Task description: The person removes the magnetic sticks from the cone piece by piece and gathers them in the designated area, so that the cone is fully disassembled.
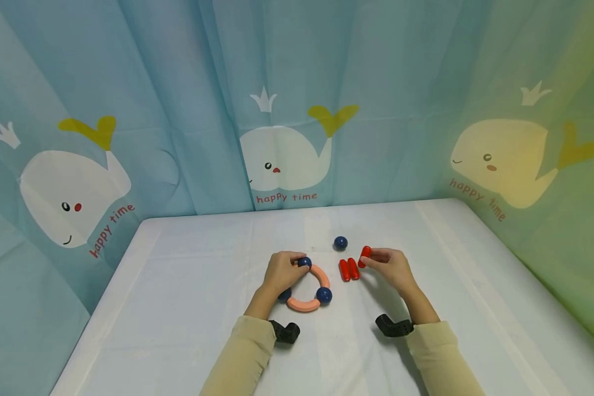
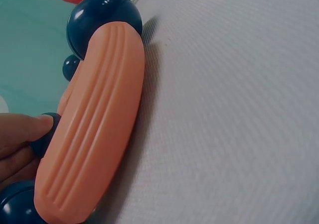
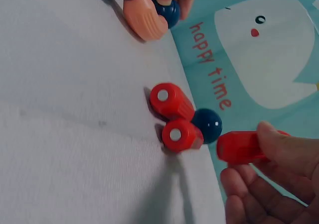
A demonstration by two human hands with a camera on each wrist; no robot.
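In the head view, a ring of orange curved rods (image 1: 303, 305) joined by navy balls (image 1: 324, 295) lies on the table. My left hand (image 1: 279, 273) pinches the ball at the ring's far side (image 1: 304, 263) between thumb and fingers. Up close in the left wrist view, one grooved orange rod (image 2: 94, 119) spans two of the balls. My right hand (image 1: 394, 268) holds a short red rod (image 1: 364, 255) between thumb and fingertips, raised at a tilt. Just left of it, two more red rods (image 1: 345, 270) lie side by side, pale round discs showing at their ends in the right wrist view.
A loose navy ball (image 1: 340, 243) sits beyond the two red rods. White cloth covers the table (image 1: 178, 302). Behind and on both sides hangs a blue-green curtain (image 1: 401, 110) with whale prints. A black wrist device (image 1: 286, 332) shows beside each forearm.
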